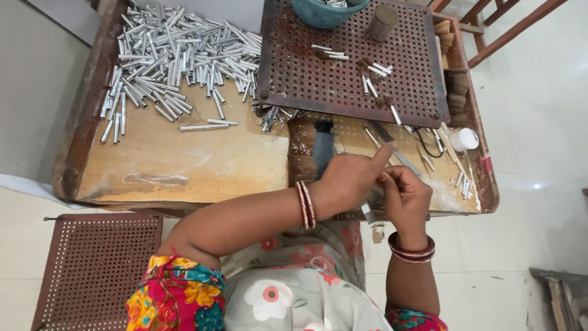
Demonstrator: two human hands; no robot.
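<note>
My left hand (352, 178) is held over the near right part of the wooden work table (184, 165), its forefinger stretched out toward the far right and the other fingers curled. My right hand (405, 195) sits right beside it, fingertips pinched together close to the left forefinger; whatever small piece is between them is hidden. Both wrists wear red bangles. A big heap of short silver metal tubes (171, 52) covers the far left of the table. A few tubes (373, 70) lie on a brown perforated metal tray (343, 92) at the far right.
A teal bowl (327, 11) and a small cardboard cylinder (382, 22) stand on the far edge of the tray. A small white cup (463, 139) and loose tubes lie at the table's right edge. Another perforated tray (92, 263) lies on the floor at lower left.
</note>
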